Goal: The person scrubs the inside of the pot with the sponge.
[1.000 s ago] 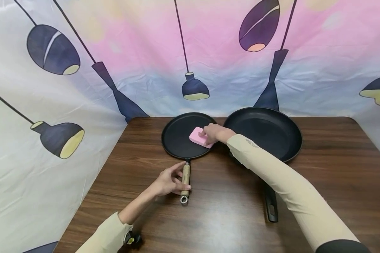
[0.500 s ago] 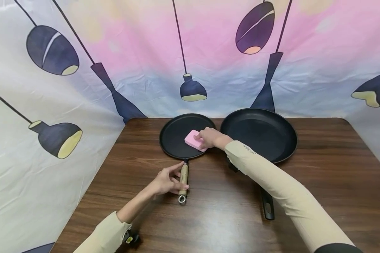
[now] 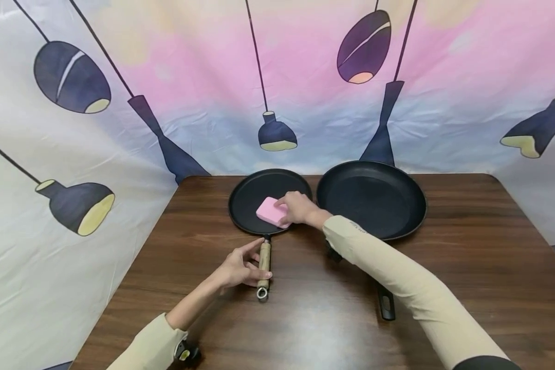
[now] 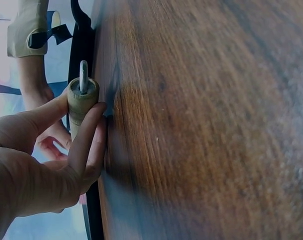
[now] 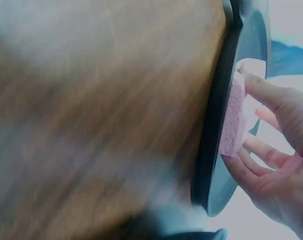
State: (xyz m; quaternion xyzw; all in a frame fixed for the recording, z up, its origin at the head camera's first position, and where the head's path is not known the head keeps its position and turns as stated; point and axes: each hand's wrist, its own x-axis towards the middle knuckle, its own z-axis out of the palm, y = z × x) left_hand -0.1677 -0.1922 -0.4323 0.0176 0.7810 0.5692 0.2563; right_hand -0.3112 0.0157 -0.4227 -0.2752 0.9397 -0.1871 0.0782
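Observation:
A flat black pan (image 3: pixel 254 192) with a wooden handle (image 3: pixel 264 259) lies on the table toward the back. My left hand (image 3: pixel 236 267) grips that handle from the left; the left wrist view shows thumb and fingers (image 4: pixel 81 145) on either side of its end, where a metal hanging ring (image 4: pixel 83 75) sticks out. On the pan's surface sits a pink sponge (image 3: pixel 269 210), toward the near right rim. My right hand (image 3: pixel 298 208) pinches the sponge by its sides. In the right wrist view the sponge (image 5: pixel 234 112) stands between thumb and fingers, against the pan (image 5: pixel 224 185).
A larger, deeper black frying pan (image 3: pixel 374 198) stands just right of the flat one, its black handle (image 3: pixel 387 303) pointing forward, partly hidden under the right sleeve (image 3: pixel 398 272). The brown wooden table (image 3: pixel 319 318) ends at a printed cloth backdrop (image 3: pixel 203 82).
My right hand has slid the sponge left and nearer across the flat pan. The left hand keeps its grip on the handle. The whole head view has shifted slightly.

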